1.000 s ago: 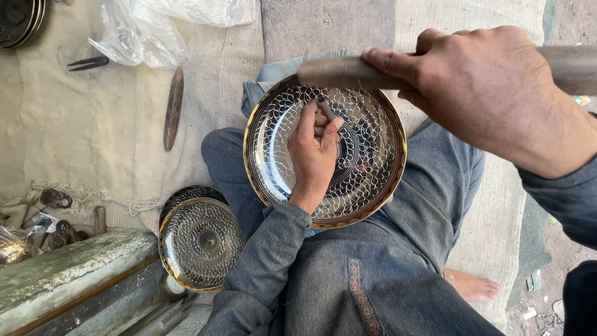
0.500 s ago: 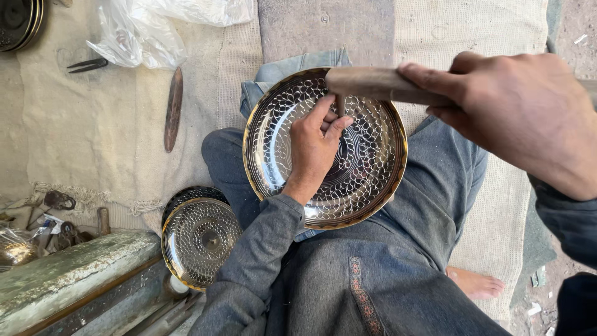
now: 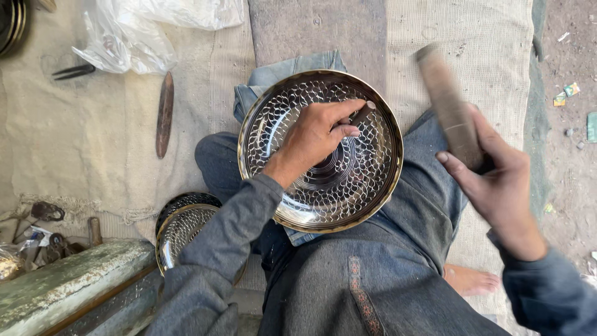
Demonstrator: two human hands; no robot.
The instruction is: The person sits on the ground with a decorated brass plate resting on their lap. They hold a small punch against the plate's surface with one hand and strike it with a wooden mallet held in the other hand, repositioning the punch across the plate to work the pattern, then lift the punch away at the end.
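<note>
**Punch on the plate, mallet raised to the right**

Your left hand [image 3: 314, 138] rests inside the round metal plate [image 3: 292, 102], which lies on your lap over a folded blue cloth [image 3: 283, 70]. Its fingers are closed around a short dark punch [image 3: 362, 113], pinching it near the upper right of the plate's middle. The punch's long axis slants from lower left to upper right, its free end pointing toward the plate's far right rim, its working tip hidden under your fingers.

Your right hand [image 3: 491, 177] is closed around a wooden mallet [image 3: 446, 102], held clear of the plate, off to its right and above your right knee. The mallet's long axis runs from your palm up and slightly left; it is blurred, so its exact tilt cannot be told. The punch lies to the left of the mallet, well apart from it, and the right hand is the farther one from the plate.

Beside your left knee stands a stack of similar patterned plates [image 3: 181, 231]. On the floor cloth [image 3: 93, 155] beyond lie a slim dark tool [image 3: 165, 114], a pair of shears [image 3: 73, 71] and a clear plastic bag [image 3: 134, 37].
</note>
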